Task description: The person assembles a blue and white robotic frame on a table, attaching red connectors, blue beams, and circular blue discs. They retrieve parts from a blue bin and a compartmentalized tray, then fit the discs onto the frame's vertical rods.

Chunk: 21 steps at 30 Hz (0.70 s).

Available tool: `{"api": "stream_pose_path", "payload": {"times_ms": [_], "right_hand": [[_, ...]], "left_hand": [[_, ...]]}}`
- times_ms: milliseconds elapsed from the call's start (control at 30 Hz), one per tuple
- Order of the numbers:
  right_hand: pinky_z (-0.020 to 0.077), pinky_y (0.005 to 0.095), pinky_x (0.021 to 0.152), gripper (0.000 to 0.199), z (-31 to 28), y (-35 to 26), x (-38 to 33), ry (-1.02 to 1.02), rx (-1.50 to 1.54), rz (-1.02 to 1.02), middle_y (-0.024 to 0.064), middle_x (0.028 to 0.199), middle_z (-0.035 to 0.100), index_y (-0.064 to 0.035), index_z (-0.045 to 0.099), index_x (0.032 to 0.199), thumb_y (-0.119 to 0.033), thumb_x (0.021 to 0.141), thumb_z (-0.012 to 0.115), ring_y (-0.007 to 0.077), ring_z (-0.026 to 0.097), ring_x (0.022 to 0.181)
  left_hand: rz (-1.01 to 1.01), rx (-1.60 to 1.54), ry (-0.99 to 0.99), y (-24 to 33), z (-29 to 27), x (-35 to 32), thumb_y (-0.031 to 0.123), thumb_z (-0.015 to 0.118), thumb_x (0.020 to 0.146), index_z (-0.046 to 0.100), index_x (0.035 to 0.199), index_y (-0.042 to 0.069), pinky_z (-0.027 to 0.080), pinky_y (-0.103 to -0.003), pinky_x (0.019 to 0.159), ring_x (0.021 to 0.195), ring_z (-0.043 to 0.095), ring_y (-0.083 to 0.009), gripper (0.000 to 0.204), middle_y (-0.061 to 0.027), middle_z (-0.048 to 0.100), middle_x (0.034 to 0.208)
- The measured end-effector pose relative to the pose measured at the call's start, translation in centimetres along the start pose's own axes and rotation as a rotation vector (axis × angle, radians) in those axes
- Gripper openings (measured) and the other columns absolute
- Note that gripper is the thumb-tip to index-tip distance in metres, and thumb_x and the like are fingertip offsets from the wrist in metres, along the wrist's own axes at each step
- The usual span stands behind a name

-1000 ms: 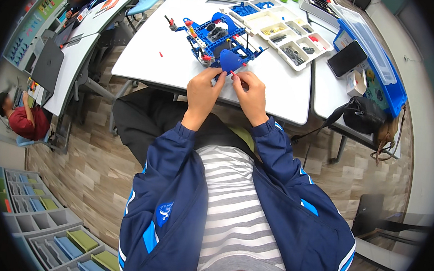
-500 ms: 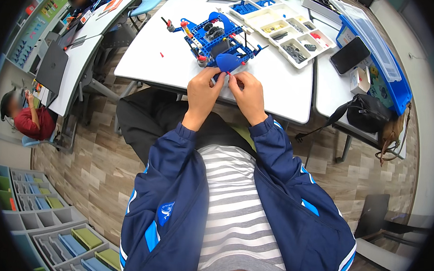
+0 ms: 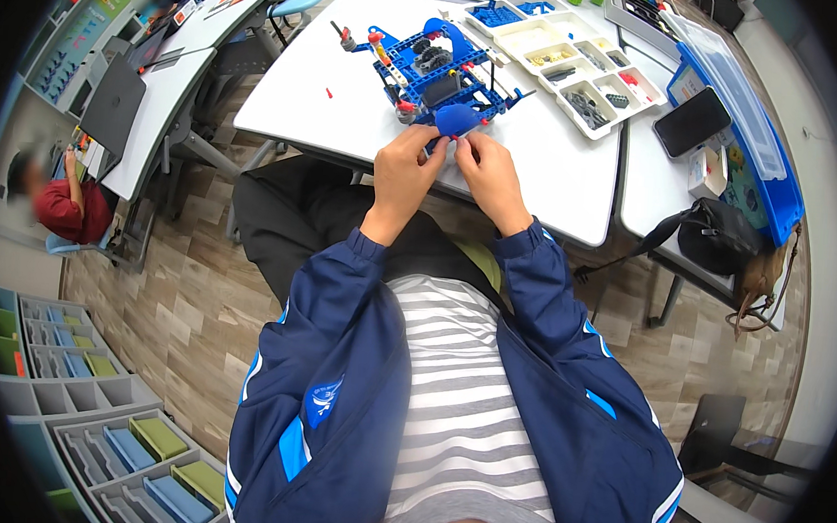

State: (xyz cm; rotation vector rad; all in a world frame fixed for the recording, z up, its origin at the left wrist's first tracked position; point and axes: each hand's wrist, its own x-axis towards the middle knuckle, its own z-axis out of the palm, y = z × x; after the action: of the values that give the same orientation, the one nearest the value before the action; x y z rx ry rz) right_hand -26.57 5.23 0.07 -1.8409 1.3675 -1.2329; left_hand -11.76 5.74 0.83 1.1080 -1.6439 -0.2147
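A building-brick model (image 3: 441,83) of blue beams, grey gears and red and white parts stands near the front edge of the white table. A curved blue panel (image 3: 458,120) forms its near end. My left hand (image 3: 403,172) is closed in a pinch on a small blue piece (image 3: 433,145) just below that panel; whether this piece is joined to the model I cannot tell. My right hand (image 3: 492,182) pinches a tiny red peg (image 3: 456,138) against it, mostly hidden by the fingertips. Both hands' fingertips nearly meet.
Right of the model lies a white sorting tray (image 3: 594,133) of small parts. A loose red peg (image 3: 330,93) lies to its left. Farther right are a phone (image 3: 692,122), a blue bin (image 3: 784,202) and a black bag (image 3: 722,237). Two people sit at tables on the left.
The whole view has shifted, so table and model sit slightly farther right in the picture. Both hands keep their pinch at the model's near end, and the red peg shows less between the fingertips.
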Motion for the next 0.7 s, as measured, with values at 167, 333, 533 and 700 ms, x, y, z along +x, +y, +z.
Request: {"api": "stream_pose_path", "payload": {"times_ms": [167,333,533,700], "right_hand": [[0.0469,0.0478,0.068,0.022,1.6,-0.4,-0.5,0.177,-0.244,-0.209,0.0251,0.082,0.061,0.0043,0.059,0.088,-0.016,0.095,0.055,0.0422,0.06,0.075],[0.047,0.0494,0.07,0.023,0.9,-1.0,-0.3,0.082,-0.206,-0.152,0.0245,0.084,0.062,0.0032,0.059,0.087,-0.017,0.096,0.054,0.0425,0.06,0.079],[0.0471,0.0504,0.073,0.022,1.3,-1.5,-0.1,0.095,-0.25,-0.062,0.0215,0.085,0.063,-0.0001,0.062,0.086,-0.018,0.096,0.053,0.042,0.06,0.083],[0.045,0.0477,0.071,0.016,2.4,-1.4,-0.9,0.215,-0.403,-0.245,0.0177,0.082,0.061,-0.0005,0.06,0.084,-0.012,0.094,0.056,0.0391,0.058,0.08]], "left_hand": [[0.033,0.08,0.002,-0.2,0.3,-0.4,0.009,0.072,0.086,0.067,0.096,0.003,0.047,-0.035,0.052,0.054,0.061,-0.0227,0.013,-0.009,0.068,0.086],[0.044,0.086,0.013,-0.1,0.2,-0.6,0.009,0.071,0.087,0.066,0.098,0.003,0.049,-0.035,0.053,0.057,0.063,-0.0237,0.013,-0.0091,0.068,0.089],[0.037,0.082,0.005,-0.2,0.1,-0.6,0.009,0.071,0.086,0.066,0.097,0.002,0.05,-0.032,0.054,0.058,0.064,-0.0222,0.014,-0.0091,0.068,0.09],[0.074,0.112,0.029,-0.6,0.1,-0.6,0.011,0.072,0.086,0.066,0.095,0.002,0.05,-0.033,0.055,0.059,0.065,-0.0232,0.014,-0.0091,0.068,0.089]]}}
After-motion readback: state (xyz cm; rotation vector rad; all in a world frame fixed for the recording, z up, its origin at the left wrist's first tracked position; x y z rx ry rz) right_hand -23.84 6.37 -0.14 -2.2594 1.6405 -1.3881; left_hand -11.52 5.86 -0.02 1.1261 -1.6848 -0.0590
